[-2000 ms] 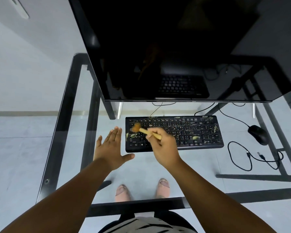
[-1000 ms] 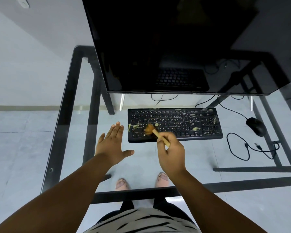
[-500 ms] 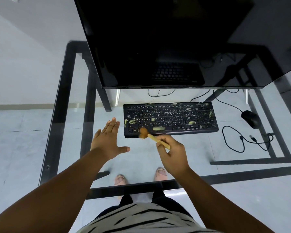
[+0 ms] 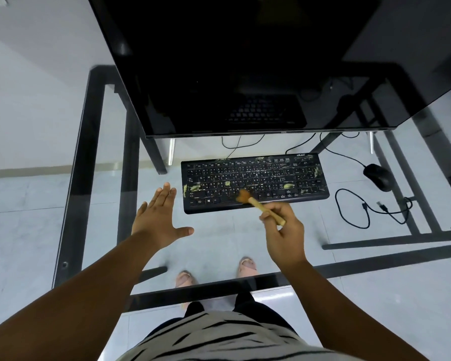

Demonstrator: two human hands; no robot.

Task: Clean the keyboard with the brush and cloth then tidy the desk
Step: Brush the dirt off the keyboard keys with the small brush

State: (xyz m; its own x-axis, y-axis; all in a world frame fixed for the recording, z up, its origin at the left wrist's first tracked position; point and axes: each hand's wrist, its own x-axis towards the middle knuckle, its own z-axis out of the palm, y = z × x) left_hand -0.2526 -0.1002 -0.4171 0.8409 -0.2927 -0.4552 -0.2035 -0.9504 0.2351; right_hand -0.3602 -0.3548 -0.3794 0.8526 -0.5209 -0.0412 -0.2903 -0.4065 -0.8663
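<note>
Right hand [image 4: 284, 230] pinching brush [image 4: 255, 203] has swept from keyboard [image 4: 255, 182] front edge onto lower keys; debris remains. Left hand [image 4: 158, 217] spread.

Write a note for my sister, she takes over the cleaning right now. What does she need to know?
Right hand grips the brush, bristles on the keyboard's bottom rows.
Left hand is open and flat, just left of the keyboard.
Done: brushing is under way.
Left: yellowish bits lie over many keys, mostly at the left and right ends. Finish brushing, wipe with the cloth, which is not in view, then tidy the desk.
</note>
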